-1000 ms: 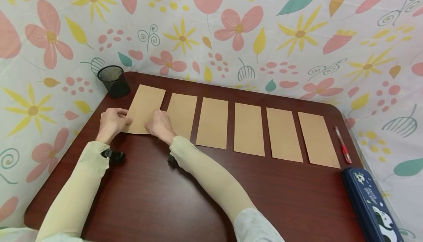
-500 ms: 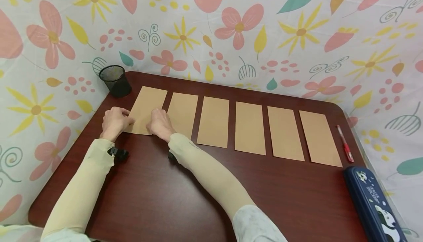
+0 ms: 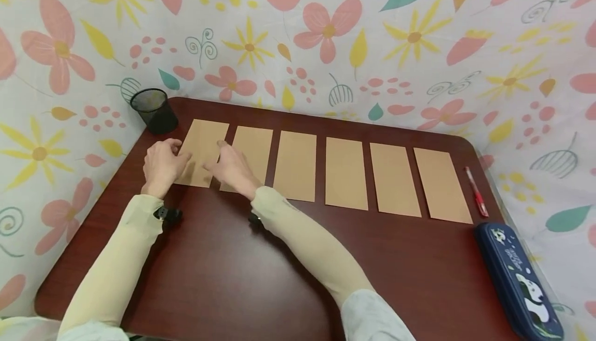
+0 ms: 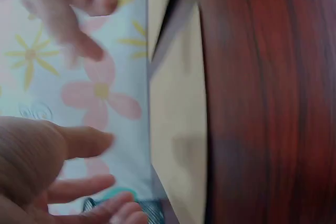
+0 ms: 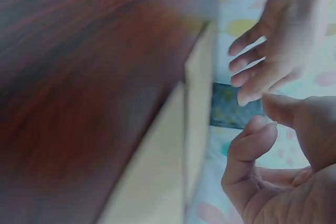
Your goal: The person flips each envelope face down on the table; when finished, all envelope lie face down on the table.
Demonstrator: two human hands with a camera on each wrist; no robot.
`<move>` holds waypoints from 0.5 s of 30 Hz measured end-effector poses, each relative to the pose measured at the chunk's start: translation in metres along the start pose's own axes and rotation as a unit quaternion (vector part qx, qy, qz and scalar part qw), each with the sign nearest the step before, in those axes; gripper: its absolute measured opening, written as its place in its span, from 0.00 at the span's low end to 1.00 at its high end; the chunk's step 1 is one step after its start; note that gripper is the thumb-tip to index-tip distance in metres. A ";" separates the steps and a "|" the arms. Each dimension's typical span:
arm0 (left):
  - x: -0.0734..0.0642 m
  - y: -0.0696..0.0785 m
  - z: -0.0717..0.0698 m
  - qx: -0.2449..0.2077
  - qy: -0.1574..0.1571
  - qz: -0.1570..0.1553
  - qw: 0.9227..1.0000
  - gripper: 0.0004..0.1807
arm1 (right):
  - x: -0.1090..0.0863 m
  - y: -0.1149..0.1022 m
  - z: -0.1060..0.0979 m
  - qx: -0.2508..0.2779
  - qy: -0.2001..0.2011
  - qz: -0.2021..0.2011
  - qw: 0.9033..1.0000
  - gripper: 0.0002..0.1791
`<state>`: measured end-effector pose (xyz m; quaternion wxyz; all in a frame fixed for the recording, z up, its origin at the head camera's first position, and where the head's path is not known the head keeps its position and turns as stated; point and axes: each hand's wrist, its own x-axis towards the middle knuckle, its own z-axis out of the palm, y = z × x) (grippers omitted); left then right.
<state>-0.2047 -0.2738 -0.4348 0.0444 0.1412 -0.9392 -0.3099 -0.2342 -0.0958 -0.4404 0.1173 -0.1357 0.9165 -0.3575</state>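
The leftmost brown kraft paper rectangle (image 3: 206,136) lies flat on the table at the left end of a row. My left hand (image 3: 162,167) hovers over its left edge, fingers spread and holding nothing. Above its right edge is my right hand (image 3: 233,169), also without anything in it, partly covering the second brown paper rectangle (image 3: 253,142). In the left wrist view, air shows between the hands and the paper (image 4: 178,108) below. The right wrist view has the right thumb and forefinger loosely bent, apart from the paper.
Several more matching brown paper rectangles (image 3: 296,165) continue the row rightward on the dark red-brown table (image 3: 261,279). A black mesh pen cup (image 3: 154,112) stands at the back left corner. To the right lie a red pen (image 3: 476,192) and a navy panda pencil case (image 3: 518,279).
Both hands have let go of the leftmost paper and lifted off it, their fingers opening. The right hand has shifted slightly right. The head view has also moved a little.
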 end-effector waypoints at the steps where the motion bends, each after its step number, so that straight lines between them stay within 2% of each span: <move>1: -0.002 0.004 0.002 -0.012 0.015 0.015 1.000 0.29 | -0.011 -0.002 -0.013 0.019 0.001 -0.009 1.000 0.43; 4: -0.008 0.014 0.009 -0.039 0.056 0.071 0.995 0.27 | -0.028 0.007 -0.036 0.036 0.033 -0.034 0.998 0.40; 8: -0.018 0.022 0.020 -0.049 0.089 0.141 0.985 0.26 | -0.046 0.029 -0.059 0.041 0.071 -0.058 0.995 0.36; 10: -0.023 0.025 0.024 -0.049 0.096 0.167 0.980 0.25 | -0.054 0.042 -0.070 0.039 0.095 -0.068 0.992 0.34; 15: -0.030 0.027 0.031 -0.038 0.095 0.201 0.974 0.28 | -0.075 0.078 -0.095 0.023 0.165 -0.091 0.982 0.30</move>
